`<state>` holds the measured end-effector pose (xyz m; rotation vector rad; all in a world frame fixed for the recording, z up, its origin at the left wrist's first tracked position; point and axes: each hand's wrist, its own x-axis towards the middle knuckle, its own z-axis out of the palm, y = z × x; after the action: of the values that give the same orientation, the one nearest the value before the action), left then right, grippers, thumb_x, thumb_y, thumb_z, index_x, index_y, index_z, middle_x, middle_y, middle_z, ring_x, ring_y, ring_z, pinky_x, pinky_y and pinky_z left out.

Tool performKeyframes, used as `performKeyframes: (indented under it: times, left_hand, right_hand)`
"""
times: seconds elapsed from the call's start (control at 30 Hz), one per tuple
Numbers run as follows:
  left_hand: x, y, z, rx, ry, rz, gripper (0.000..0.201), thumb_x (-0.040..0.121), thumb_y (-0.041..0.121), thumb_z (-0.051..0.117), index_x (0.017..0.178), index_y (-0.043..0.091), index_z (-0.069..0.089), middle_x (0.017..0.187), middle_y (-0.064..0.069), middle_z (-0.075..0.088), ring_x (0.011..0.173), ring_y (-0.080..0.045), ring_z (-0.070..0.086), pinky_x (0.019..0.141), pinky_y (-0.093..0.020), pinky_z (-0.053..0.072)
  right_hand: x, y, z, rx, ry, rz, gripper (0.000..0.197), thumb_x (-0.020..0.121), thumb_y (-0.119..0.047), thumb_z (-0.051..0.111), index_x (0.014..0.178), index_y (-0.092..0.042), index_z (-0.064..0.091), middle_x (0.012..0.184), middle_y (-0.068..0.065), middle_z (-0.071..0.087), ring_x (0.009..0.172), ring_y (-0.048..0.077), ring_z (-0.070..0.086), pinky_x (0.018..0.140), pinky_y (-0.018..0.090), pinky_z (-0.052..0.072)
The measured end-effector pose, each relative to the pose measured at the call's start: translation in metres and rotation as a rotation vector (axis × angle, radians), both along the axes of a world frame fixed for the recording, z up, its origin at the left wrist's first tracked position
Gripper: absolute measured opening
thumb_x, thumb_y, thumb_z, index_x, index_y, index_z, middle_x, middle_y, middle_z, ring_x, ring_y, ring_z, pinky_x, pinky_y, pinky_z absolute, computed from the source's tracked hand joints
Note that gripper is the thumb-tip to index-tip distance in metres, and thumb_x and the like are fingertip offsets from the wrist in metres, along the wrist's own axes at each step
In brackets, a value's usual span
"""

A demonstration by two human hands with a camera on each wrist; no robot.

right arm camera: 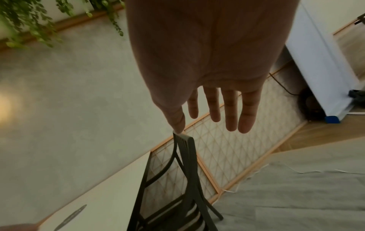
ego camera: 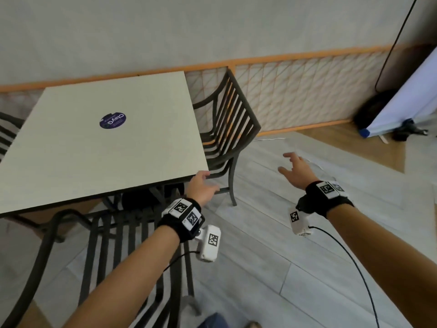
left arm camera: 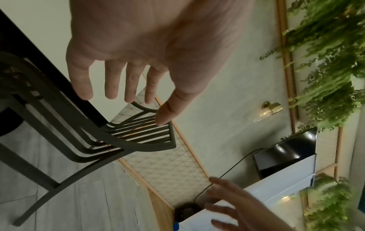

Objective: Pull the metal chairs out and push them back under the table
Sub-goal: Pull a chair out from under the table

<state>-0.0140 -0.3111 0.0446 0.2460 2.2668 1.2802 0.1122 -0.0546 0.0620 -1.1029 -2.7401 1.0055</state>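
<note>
A square cream table (ego camera: 71, 162) stands at the left. A dark metal slatted chair (ego camera: 233, 119) is tucked under its right side, its back towards the floor space. A second dark metal chair (ego camera: 113, 252) stands at the table's near side, right below me. My left hand (ego camera: 203, 188) hovers near the table's front right corner, fingers spread, holding nothing. My right hand (ego camera: 295, 170) floats over the floor to the right of the far chair, fingers spread, apart from it. The left hand (left arm camera: 126, 87) and the right hand (right arm camera: 213, 115) both show straight, bare fingers.
A low orange-framed lattice panel (ego camera: 307, 91) runs along the wall behind the chair. A white board with a blue corner (ego camera: 406, 107) and a black cable (ego camera: 397, 43) stand at the far right. Grey plank floor (ego camera: 295, 256) lies between me and the chair.
</note>
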Motion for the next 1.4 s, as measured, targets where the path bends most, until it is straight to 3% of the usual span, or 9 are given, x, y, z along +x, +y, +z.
performKeyframes:
  times: [0.2, 0.37, 0.53, 0.8, 1.0, 1.07, 1.17, 1.3, 1.4]
  left_hand:
    - [-0.030, 0.068, -0.016, -0.080, 0.028, -0.015, 0.059, 0.079, 0.011, 0.066, 0.134, 0.015, 0.045, 0.138, -0.012, 0.048, 0.119, -0.030, 0.054, 0.097, -0.045, 0.051]
    - [-0.090, 0.122, -0.042, -0.115, -0.029, 0.008, 0.057, 0.082, 0.008, 0.064, 0.135, 0.013, 0.044, 0.137, -0.014, 0.050, 0.122, -0.031, 0.052, 0.104, -0.039, 0.044]
    - [-0.154, 0.173, -0.073, -0.156, -0.140, -0.025, 0.054, 0.085, 0.001, 0.058, 0.136, 0.012, 0.043, 0.136, -0.015, 0.051, 0.118, -0.031, 0.055, 0.092, -0.033, 0.048]
    - [-0.208, 0.232, -0.125, -0.261, -0.250, -0.109, 0.035, 0.096, 0.020, 0.047, 0.129, 0.012, 0.053, 0.133, -0.013, 0.057, 0.112, -0.028, 0.057, 0.089, -0.028, 0.042]
    - [-0.215, 0.271, -0.150, -0.260, -0.414, -0.040, 0.051, 0.094, 0.045, 0.041, 0.121, 0.006, 0.060, 0.128, -0.020, 0.059, 0.117, -0.034, 0.054, 0.099, -0.036, 0.038]
    - [-0.217, 0.280, -0.153, -0.278, -0.437, -0.028, 0.052, 0.095, 0.046, 0.043, 0.109, 0.001, 0.064, 0.124, -0.023, 0.059, 0.114, -0.034, 0.055, 0.098, -0.035, 0.038]
    - [-0.222, 0.288, -0.161, -0.233, -0.461, -0.019, 0.046, 0.087, 0.055, 0.052, 0.065, 0.015, 0.057, 0.104, -0.021, 0.064, 0.101, -0.032, 0.059, 0.095, -0.037, 0.040]
    - [-0.227, 0.297, -0.170, -0.191, -0.466, -0.004, 0.042, 0.081, 0.057, 0.057, 0.063, 0.019, 0.057, 0.085, -0.008, 0.060, 0.085, -0.024, 0.054, 0.083, -0.031, 0.037]
    - [-0.231, 0.305, -0.169, -0.170, -0.440, 0.006, 0.039, 0.082, 0.054, 0.057, 0.061, 0.021, 0.060, 0.086, -0.009, 0.064, 0.093, -0.028, 0.058, 0.087, -0.035, 0.041]
  right_hand:
    - [-0.066, 0.024, 0.016, 0.007, 0.032, 0.114, 0.053, 0.094, -0.030, 0.057, 0.140, -0.015, 0.038, 0.141, 0.019, 0.043, 0.121, 0.036, 0.052, 0.102, 0.040, 0.039]
    - [-0.144, 0.056, 0.009, -0.001, 0.067, 0.210, 0.052, 0.092, -0.027, 0.059, 0.139, -0.013, 0.040, 0.139, 0.018, 0.044, 0.122, 0.034, 0.050, 0.102, 0.039, 0.040]
    - [-0.223, 0.101, -0.011, -0.012, -0.012, 0.209, 0.052, 0.092, -0.026, 0.059, 0.139, -0.015, 0.039, 0.138, 0.019, 0.040, 0.122, 0.036, 0.049, 0.103, 0.037, 0.039]
    - [-0.296, 0.133, -0.061, -0.088, 0.049, 0.157, 0.068, 0.089, -0.011, 0.058, 0.148, -0.015, 0.024, 0.137, 0.022, 0.041, 0.118, 0.038, 0.052, 0.100, 0.041, 0.045]
    - [-0.317, 0.148, -0.089, -0.174, 0.139, 0.040, 0.069, 0.092, -0.009, 0.048, 0.149, -0.025, 0.014, 0.088, 0.003, 0.060, 0.074, 0.034, 0.068, 0.066, 0.049, 0.060]
    - [-0.321, 0.153, -0.093, -0.232, 0.112, 0.009, 0.064, 0.093, -0.008, 0.049, 0.147, -0.025, 0.018, 0.085, -0.004, 0.055, 0.076, 0.032, 0.068, 0.066, 0.047, 0.061]
    - [-0.324, 0.158, -0.094, -0.378, 0.067, -0.035, 0.038, 0.094, -0.004, 0.049, 0.126, -0.020, 0.036, 0.101, 0.003, 0.054, 0.090, 0.035, 0.067, 0.063, 0.049, 0.062]
    - [-0.333, 0.165, -0.101, -0.387, 0.077, -0.058, 0.028, 0.091, -0.002, 0.050, 0.110, -0.019, 0.038, 0.107, 0.015, 0.058, 0.093, 0.032, 0.067, 0.059, 0.047, 0.062]
    - [-0.344, 0.173, -0.103, -0.317, 0.067, -0.061, 0.023, 0.091, -0.008, 0.052, 0.104, -0.022, 0.039, 0.102, 0.015, 0.064, 0.078, 0.029, 0.071, 0.060, 0.043, 0.062]
